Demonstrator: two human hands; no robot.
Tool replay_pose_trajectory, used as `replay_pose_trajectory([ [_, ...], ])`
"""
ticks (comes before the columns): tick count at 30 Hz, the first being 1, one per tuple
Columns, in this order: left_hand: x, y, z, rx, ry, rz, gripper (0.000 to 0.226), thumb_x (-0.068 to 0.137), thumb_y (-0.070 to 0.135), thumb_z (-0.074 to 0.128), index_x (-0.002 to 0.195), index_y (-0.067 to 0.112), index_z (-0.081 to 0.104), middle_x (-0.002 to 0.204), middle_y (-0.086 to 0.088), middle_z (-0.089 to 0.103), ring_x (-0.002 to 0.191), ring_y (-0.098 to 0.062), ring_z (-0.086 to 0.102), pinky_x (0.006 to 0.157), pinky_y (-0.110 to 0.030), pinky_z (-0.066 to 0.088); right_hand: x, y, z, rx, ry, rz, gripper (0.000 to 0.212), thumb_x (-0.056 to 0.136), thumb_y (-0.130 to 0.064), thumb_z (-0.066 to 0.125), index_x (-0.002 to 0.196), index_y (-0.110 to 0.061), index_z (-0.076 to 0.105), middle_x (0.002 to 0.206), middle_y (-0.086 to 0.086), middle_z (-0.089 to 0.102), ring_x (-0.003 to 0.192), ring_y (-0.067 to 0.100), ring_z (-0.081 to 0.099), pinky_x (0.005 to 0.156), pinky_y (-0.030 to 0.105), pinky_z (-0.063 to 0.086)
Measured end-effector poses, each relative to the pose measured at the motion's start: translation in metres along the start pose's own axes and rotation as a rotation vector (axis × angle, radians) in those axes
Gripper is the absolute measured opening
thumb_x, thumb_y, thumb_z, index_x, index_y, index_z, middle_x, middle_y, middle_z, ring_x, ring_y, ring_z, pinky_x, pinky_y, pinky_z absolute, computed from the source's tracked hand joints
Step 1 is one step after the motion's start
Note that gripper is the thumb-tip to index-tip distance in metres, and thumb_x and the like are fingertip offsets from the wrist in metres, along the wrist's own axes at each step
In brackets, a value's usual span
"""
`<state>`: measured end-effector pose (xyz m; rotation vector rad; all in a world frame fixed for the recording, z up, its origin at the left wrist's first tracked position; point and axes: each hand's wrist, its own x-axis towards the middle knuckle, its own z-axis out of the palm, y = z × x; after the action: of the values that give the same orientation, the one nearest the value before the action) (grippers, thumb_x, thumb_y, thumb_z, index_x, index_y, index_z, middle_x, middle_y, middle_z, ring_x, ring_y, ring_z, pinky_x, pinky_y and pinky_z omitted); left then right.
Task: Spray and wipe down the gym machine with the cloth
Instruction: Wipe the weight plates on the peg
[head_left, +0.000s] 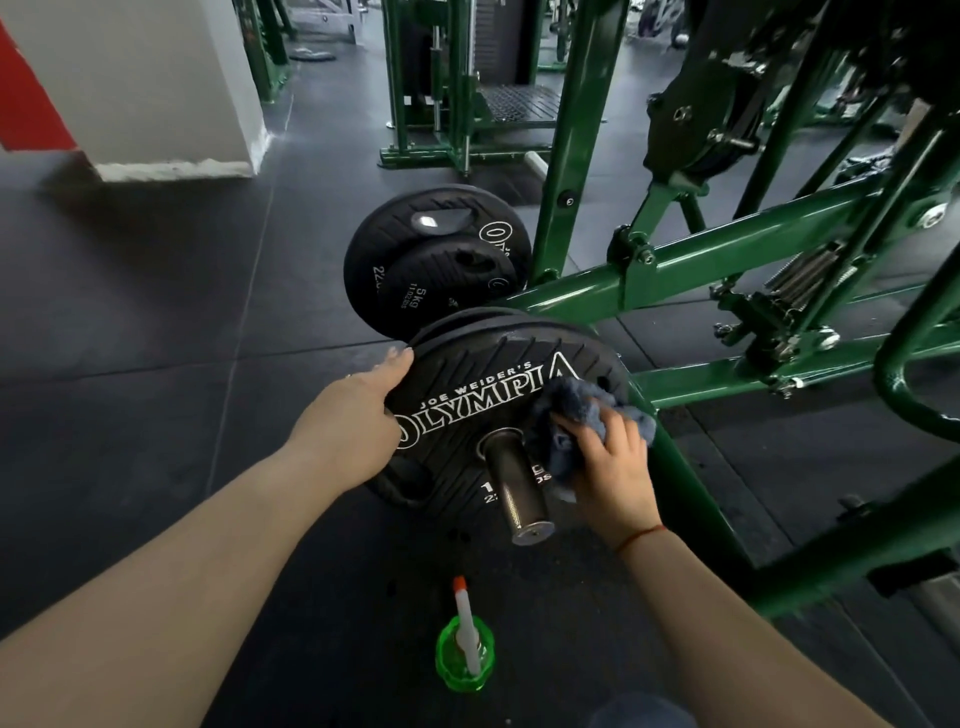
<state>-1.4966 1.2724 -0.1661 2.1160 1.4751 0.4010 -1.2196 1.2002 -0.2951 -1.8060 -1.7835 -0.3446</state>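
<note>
The floor (156, 322) was dark rubber matting, in a room full of green frames. On the front plate (467, 364) of the green machine (727, 247), the right hand (610, 467) bunched one blue-grey cloth (582, 410) under curled fingers, just right of the steel peg (514, 483). The left hand (363, 415) gripped the plate's left rim with the thumb over its edge; the other fingers were hidden. Two more plates (415, 249) leaned behind it. One green spray bottle (465, 644) stood in front of it.

The front weight plate (457, 358) at the centre of the frame carries white lettering: "JOE WEIDER'S" in small capitals arched over a large "OLYMPIA". Below its hub only a "1" and a "2" show, the rest hidden by the steel sleeve (517, 488) and the cloth (582, 410). Behind it, toward the upper middle, the small plate (441, 283) reads "5kg" above a finer lbs line too small to read, and the large plate (384, 234) shows a cut-off "2" and an outlined "O".
</note>
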Motion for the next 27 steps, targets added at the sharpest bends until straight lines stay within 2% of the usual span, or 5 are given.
replay_pose_trajectory([
  [7,0.001,0.005,0.002,0.012,0.027,-0.023,0.077,0.094,-0.004,0.043,0.160,0.031,0.022,0.166,0.011,0.021,0.140,-0.021,0.043,0.106,-0.037,0.046,0.043,-0.046,-0.041,0.194,0.222,-0.212,0.038,0.103,-0.027,0.045,0.133,-0.010,0.061,0.130,0.019,0.055,0.123,0.040,0.050,0.103,0.049,0.039],
  [17,0.001,0.011,-0.002,0.100,-0.007,-0.022,0.073,0.099,-0.001,0.040,0.161,0.028,0.018,0.167,0.010,0.019,0.138,-0.021,0.044,0.106,-0.037,0.046,0.015,-0.021,0.010,-0.043,0.127,-0.073,0.053,0.079,-0.026,0.074,0.129,-0.017,0.058,0.133,0.015,0.045,0.121,0.042,0.045,0.092,0.054,0.043],
  [20,-0.001,0.014,-0.003,0.120,-0.010,-0.032,0.073,0.099,0.000,0.040,0.161,0.028,0.016,0.167,0.008,0.019,0.142,-0.022,0.039,0.105,-0.034,0.044,0.003,-0.014,0.005,-0.026,0.005,0.006,0.050,0.072,-0.017,0.051,0.120,-0.016,0.066,0.118,0.014,0.048,0.106,0.040,0.049,0.077,0.054,0.049],
  [24,0.000,0.019,-0.001,0.172,0.001,-0.052,0.072,0.099,0.000,0.041,0.161,0.025,0.015,0.159,-0.002,0.036,0.128,-0.027,0.050,0.087,-0.032,0.045,0.025,-0.044,-0.025,0.107,0.130,-0.254,0.043,0.081,-0.011,0.060,0.123,-0.021,0.066,0.121,0.009,0.061,0.106,0.037,0.056,0.080,0.044,0.044],
  [27,0.002,0.019,-0.003,0.174,-0.014,-0.060,0.072,0.098,-0.003,0.039,0.161,0.025,0.017,0.164,0.001,0.028,0.141,-0.025,0.040,0.103,-0.034,0.043,0.046,-0.080,-0.021,0.094,0.126,-0.368,0.044,0.083,-0.013,0.070,0.125,-0.021,0.068,0.127,0.006,0.062,0.114,0.034,0.054,0.082,0.041,0.041],
])
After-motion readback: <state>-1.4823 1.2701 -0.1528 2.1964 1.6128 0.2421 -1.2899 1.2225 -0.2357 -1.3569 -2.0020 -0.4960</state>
